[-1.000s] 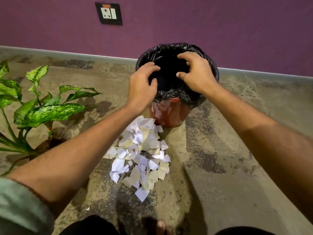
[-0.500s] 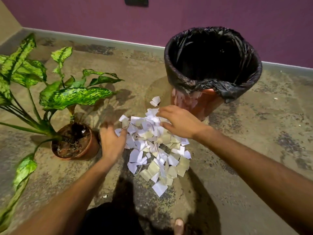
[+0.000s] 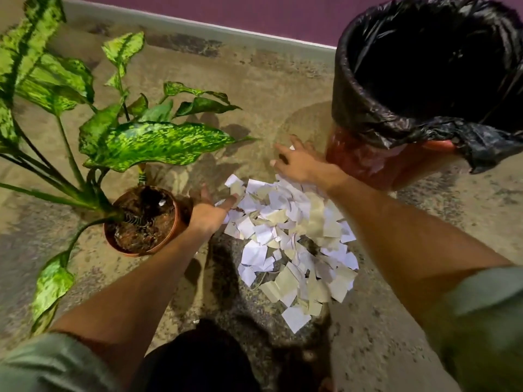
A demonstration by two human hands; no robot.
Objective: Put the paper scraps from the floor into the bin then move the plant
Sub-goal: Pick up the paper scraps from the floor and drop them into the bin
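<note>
Head view: both hands, left hand [image 3: 208, 215] and right hand [image 3: 297, 165], fingers spread and empty, bracket the white torn-paper scrap pile [image 3: 294, 236] beside the black-lined red bin [image 3: 424, 94], likely to gather it.

Mottled, dark-stained concrete floor [image 3: 268, 80] under a purple wall [image 3: 254, 12] with a pale skirting strip [image 3: 198, 25].

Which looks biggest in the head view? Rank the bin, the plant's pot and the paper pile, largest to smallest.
1. Bin: largest, though it stands taller and nearer the camera, which inflates it.
2. Paper pile: spread wide on the floor; not far behind the bin.
3. Plant's pot: clearly smallest.
</note>
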